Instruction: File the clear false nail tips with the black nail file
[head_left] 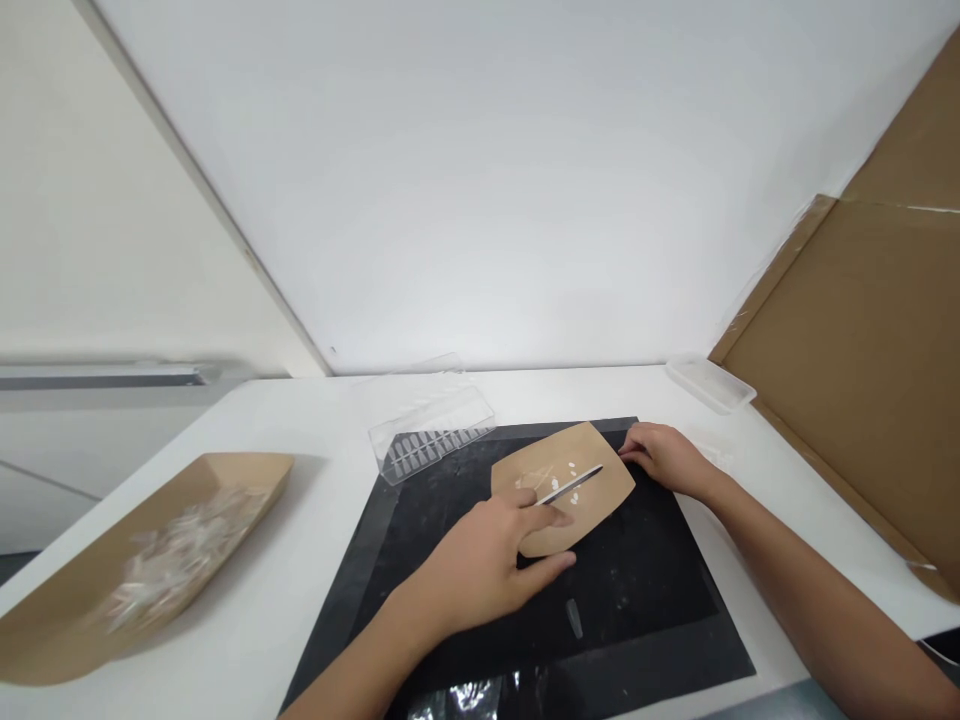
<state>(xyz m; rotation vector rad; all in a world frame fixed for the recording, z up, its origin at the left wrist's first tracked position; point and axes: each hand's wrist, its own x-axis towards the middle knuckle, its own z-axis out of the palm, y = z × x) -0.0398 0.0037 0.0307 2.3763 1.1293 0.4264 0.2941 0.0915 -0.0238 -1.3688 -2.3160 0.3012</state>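
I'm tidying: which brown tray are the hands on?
The small brown tray on the black mat: left hand holds tweezers over it, right hand touches its edge. The bigger tray at left lies untouched.

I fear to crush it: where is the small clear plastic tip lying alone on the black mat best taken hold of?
Probably across the two long sides of the small clear plastic tip, near its middle, coming straight from above. It lies flat on the black mat, lengthways away from the person, so its narrow width suits the thin metal tweezers in the left hand.
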